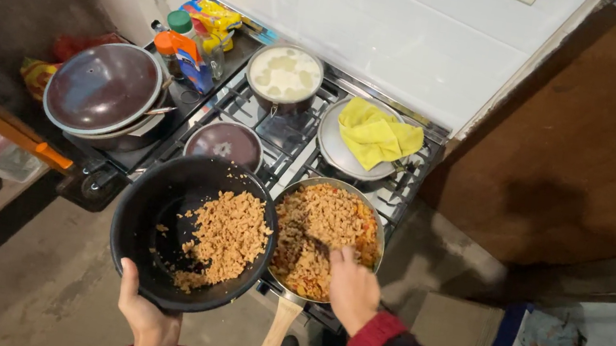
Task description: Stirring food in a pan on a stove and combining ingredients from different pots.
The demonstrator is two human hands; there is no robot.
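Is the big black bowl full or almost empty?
Partly full. The black bowl, held at its rim by the left hand, has brown crumbly food heaped on one side only; the rest of its inside is bare.

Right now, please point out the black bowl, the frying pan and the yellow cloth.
black bowl (pixel 156 211): head view, bare inner wall.
frying pan (pixel 273 340): head view, wooden handle.
yellow cloth (pixel 375 134): head view, middle of the folds.

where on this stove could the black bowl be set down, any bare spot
Hardly any. The stove grate shows only in narrow strips between the white-filled pot, the cloth-covered lid, the small dark lid and the frying pan. Left is crowded too: big lidded pot, bottles. The left hand holds the black bowl.
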